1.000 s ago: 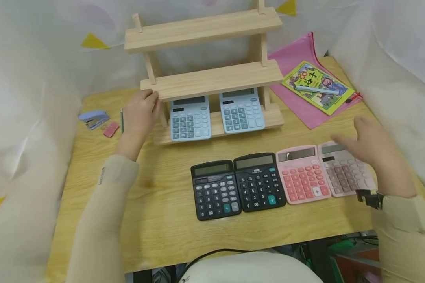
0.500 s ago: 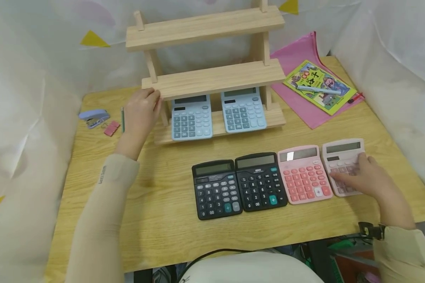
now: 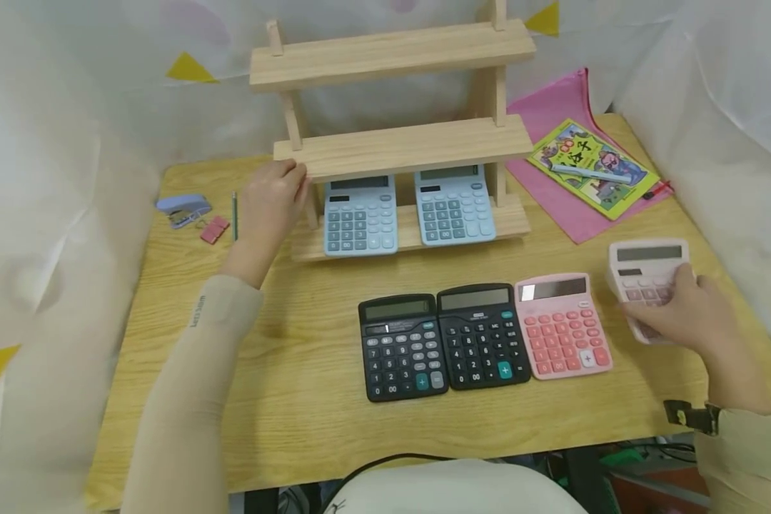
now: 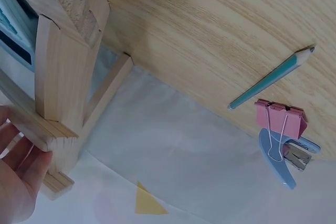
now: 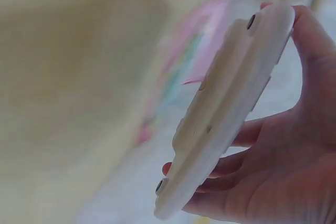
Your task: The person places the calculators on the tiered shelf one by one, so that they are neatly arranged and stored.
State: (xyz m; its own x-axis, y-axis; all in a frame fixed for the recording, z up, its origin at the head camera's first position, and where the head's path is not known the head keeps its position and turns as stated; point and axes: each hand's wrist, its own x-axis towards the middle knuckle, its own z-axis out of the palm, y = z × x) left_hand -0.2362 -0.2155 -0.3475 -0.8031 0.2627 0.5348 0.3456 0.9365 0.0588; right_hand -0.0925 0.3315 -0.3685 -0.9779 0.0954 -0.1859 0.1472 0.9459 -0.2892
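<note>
My left hand (image 3: 273, 207) grips the left end of the wooden rack's middle shelf (image 3: 405, 148), thumb and fingers around the board's edge. In my right hand (image 3: 703, 314) is a pale pink calculator (image 3: 649, 253), held by its sides and lifted off the table; the right wrist view shows its edge and underside tilted. To its left lie a pink calculator (image 3: 562, 325) and two black calculators, one (image 3: 484, 335) beside the other (image 3: 403, 350), in a row. Two light blue calculators, a left one (image 3: 361, 218) and a right one (image 3: 455, 207), lean on the bottom shelf.
Left of the rack are a blue stapler (image 3: 184, 208), a pink binder clip (image 3: 215, 230) and a green pencil (image 4: 270, 80). On the right, a pink pouch (image 3: 581, 225) lies under a yellow-green booklet (image 3: 594, 168) with a pen (image 3: 591, 173) on it. White sheeting surrounds the table.
My right hand has come down onto the pale pink calculator, taken hold of it and lifted it away from the row, to the right. The left hand keeps its grip on the shelf.
</note>
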